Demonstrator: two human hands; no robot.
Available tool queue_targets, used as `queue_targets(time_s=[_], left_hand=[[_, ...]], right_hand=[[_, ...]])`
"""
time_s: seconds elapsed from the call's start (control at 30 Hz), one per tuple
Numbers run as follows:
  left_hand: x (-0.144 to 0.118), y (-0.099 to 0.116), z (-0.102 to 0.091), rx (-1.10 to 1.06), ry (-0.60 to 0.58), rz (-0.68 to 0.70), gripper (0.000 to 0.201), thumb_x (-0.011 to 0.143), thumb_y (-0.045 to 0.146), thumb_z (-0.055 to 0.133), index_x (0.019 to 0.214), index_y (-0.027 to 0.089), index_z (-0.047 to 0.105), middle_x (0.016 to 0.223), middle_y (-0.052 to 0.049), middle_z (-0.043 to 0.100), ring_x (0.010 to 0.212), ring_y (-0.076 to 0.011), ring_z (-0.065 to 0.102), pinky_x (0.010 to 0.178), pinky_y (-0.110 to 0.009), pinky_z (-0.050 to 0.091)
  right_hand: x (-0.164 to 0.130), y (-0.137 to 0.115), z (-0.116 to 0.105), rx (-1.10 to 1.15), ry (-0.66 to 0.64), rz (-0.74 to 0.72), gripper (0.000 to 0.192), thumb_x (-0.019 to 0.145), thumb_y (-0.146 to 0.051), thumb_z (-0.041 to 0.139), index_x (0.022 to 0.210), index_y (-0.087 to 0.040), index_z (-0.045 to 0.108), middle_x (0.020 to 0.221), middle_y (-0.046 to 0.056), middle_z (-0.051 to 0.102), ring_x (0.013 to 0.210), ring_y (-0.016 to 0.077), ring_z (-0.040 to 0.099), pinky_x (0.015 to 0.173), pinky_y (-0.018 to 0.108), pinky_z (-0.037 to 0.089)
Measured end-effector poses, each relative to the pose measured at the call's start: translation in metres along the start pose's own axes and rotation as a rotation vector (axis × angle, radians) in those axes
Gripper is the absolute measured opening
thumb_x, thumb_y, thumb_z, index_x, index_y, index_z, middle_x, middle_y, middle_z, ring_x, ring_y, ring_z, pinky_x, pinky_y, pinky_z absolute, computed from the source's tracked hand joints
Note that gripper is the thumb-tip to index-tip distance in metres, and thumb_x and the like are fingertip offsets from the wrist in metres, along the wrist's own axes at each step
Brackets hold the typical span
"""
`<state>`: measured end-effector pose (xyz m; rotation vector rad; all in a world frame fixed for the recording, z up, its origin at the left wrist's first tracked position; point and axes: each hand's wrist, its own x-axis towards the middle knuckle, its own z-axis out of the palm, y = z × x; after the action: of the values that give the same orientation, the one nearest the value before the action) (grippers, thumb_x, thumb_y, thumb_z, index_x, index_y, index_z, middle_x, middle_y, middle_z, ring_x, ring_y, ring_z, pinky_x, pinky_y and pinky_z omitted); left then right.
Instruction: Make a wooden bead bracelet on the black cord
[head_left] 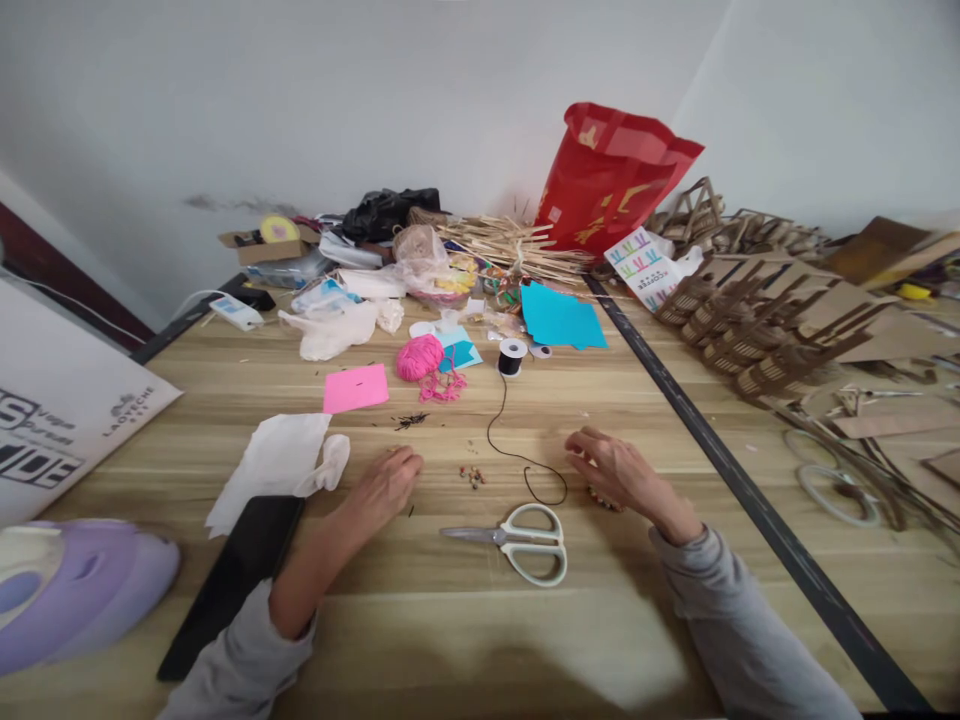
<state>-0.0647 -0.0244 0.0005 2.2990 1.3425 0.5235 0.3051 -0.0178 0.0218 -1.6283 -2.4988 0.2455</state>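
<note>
My left hand (386, 485) is low over the table with its fingers curled together; whatever they pinch is hidden. On the other side, my right hand (619, 472) has bent fingers drawn together above a small beaded strand (604, 500), mostly covered by the palm. Whether the fingers touch that strand I cannot tell. A black cord (517, 455) runs from its spool (511, 358) and curls beside my right fingertips. Loose small beads (472, 477) lie between the hands. Nearer to me are white-handled scissors (517, 540), blades pointing left. Short black pieces (410, 421) lie beyond my left hand.
Pink yarn (420, 357), a pink card (356, 387) and blue sheets (562, 315) lie farther back. White paper (270, 465) and a black flat object (232, 585) are by my left arm. A red bag (615, 180) stands behind; brown woven baskets (757, 340) fill the right.
</note>
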Motion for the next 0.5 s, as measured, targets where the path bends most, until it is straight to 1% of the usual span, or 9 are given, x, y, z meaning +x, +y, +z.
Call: queue_targets(time_s=[0.07,0.13,0.23,0.3,0.4,0.43,0.5], left_hand=[[0.010,-0.001,-0.004,0.017,0.026,-0.009,0.020,0.080,0.009,0.040,0.068,0.019,0.052,0.075,-0.005,0.054,0.078,-0.0221,0.048,0.082,-0.033,0.036],[0.016,0.002,-0.008,0.042,0.032,-0.009,0.020,0.081,0.009,0.041,0.068,0.019,0.052,0.075,-0.005,0.053,0.077,-0.0215,0.048,0.082,-0.033,0.035],[0.011,0.010,-0.011,0.059,0.028,-0.067,0.018,0.081,0.015,0.044,0.065,0.019,0.051,0.072,-0.004,0.053,0.073,-0.0212,0.049,0.078,-0.032,0.036],[0.001,0.016,-0.013,0.093,-0.023,-0.118,0.018,0.080,0.016,0.045,0.063,0.019,0.051,0.069,-0.003,0.053,0.070,-0.0206,0.050,0.073,-0.032,0.036],[-0.016,0.021,-0.011,0.171,-0.129,-0.193,0.014,0.076,0.019,0.051,0.063,0.019,0.052,0.070,-0.003,0.056,0.070,-0.0205,0.052,0.071,-0.031,0.037],[-0.021,0.021,-0.009,0.203,-0.128,-0.205,0.012,0.076,0.018,0.051,0.064,0.019,0.053,0.072,-0.003,0.057,0.072,-0.0210,0.052,0.072,-0.032,0.037],[-0.029,0.020,-0.004,0.224,-0.112,-0.168,0.013,0.078,0.017,0.047,0.068,0.019,0.055,0.077,-0.005,0.059,0.076,-0.0222,0.054,0.074,-0.033,0.037]], right_hand=[[0.009,-0.022,0.000,0.022,-0.004,-0.063,0.014,0.093,-0.024,0.045,0.090,-0.019,0.057,0.086,0.003,0.061,0.071,0.0145,0.059,0.061,0.025,0.034],[0.015,-0.043,0.000,0.054,-0.015,-0.126,0.016,0.094,-0.023,0.044,0.085,-0.019,0.057,0.082,0.003,0.060,0.069,0.0140,0.057,0.060,0.025,0.032],[0.016,-0.066,-0.002,0.092,-0.034,-0.178,0.017,0.093,-0.020,0.045,0.081,-0.018,0.056,0.080,0.003,0.060,0.066,0.0133,0.056,0.059,0.025,0.031],[0.015,-0.074,-0.003,0.125,-0.041,-0.201,0.017,0.093,-0.018,0.045,0.081,-0.018,0.057,0.079,0.003,0.060,0.068,0.0134,0.056,0.060,0.025,0.032],[0.014,-0.077,0.000,0.200,-0.028,-0.218,0.016,0.092,-0.017,0.045,0.082,-0.018,0.058,0.078,0.003,0.059,0.067,0.0133,0.055,0.060,0.024,0.033],[0.014,-0.077,0.002,0.218,-0.016,-0.220,0.017,0.092,-0.017,0.045,0.082,-0.018,0.058,0.078,0.003,0.059,0.066,0.0132,0.055,0.060,0.024,0.033],[0.014,-0.077,0.008,0.240,0.009,-0.221,0.018,0.093,-0.017,0.043,0.082,-0.018,0.058,0.077,0.003,0.059,0.064,0.0132,0.054,0.059,0.024,0.034]])
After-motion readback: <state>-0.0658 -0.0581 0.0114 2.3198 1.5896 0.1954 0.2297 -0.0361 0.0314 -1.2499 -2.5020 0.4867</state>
